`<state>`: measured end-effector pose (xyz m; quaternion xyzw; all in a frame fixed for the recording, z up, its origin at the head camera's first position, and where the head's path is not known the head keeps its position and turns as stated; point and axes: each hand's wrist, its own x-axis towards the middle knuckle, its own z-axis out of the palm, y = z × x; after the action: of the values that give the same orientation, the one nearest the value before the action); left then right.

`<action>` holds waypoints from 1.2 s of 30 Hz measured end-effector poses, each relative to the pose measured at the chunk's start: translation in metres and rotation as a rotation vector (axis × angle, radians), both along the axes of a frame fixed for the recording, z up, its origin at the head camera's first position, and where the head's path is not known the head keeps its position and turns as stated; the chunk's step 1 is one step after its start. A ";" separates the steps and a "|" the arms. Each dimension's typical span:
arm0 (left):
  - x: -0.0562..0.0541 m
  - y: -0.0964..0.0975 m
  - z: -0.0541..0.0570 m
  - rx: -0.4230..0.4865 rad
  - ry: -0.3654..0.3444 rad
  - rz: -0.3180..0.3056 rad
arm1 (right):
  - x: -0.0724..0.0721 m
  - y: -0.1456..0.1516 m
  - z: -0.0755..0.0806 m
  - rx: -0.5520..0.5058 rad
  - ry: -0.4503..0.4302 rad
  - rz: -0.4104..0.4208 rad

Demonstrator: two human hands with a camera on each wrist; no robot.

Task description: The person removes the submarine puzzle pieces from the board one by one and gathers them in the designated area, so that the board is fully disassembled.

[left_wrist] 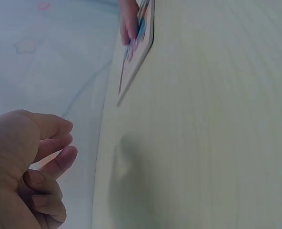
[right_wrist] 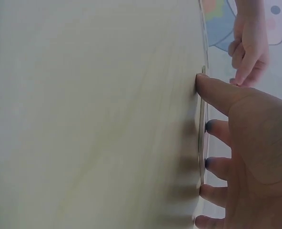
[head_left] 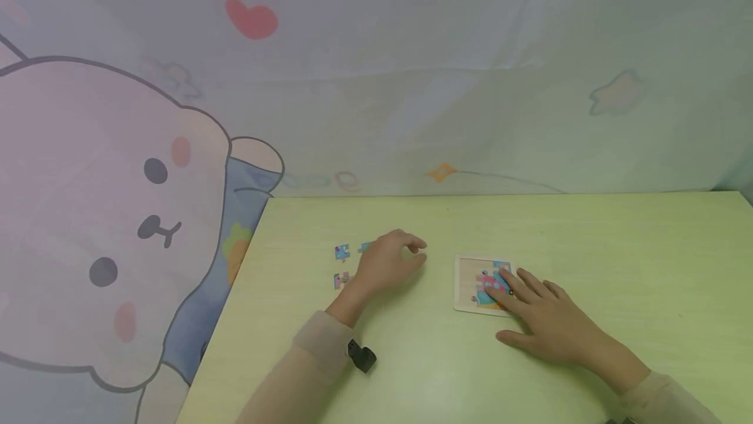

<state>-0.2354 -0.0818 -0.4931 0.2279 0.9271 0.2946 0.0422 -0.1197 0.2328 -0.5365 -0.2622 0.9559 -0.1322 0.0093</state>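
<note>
Left hand empty, loosely curled beside 3 visible puzzle pieces — right hand spread on 1 tray

The spread right hand touches a thin board seen edge-on.

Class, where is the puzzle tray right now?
In the head view, the puzzle tray lies on the table, right of centre, with the right hand over its right side.
</note>
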 end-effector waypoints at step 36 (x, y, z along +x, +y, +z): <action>0.020 0.091 -0.032 -0.133 -0.042 -0.137 | 0.020 -0.006 0.005 -0.016 0.027 0.010</action>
<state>-0.2154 0.0088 -0.5251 0.2810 0.9258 0.2337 0.0966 -0.1002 0.2267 -0.5320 -0.2686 0.9536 -0.1360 -0.0051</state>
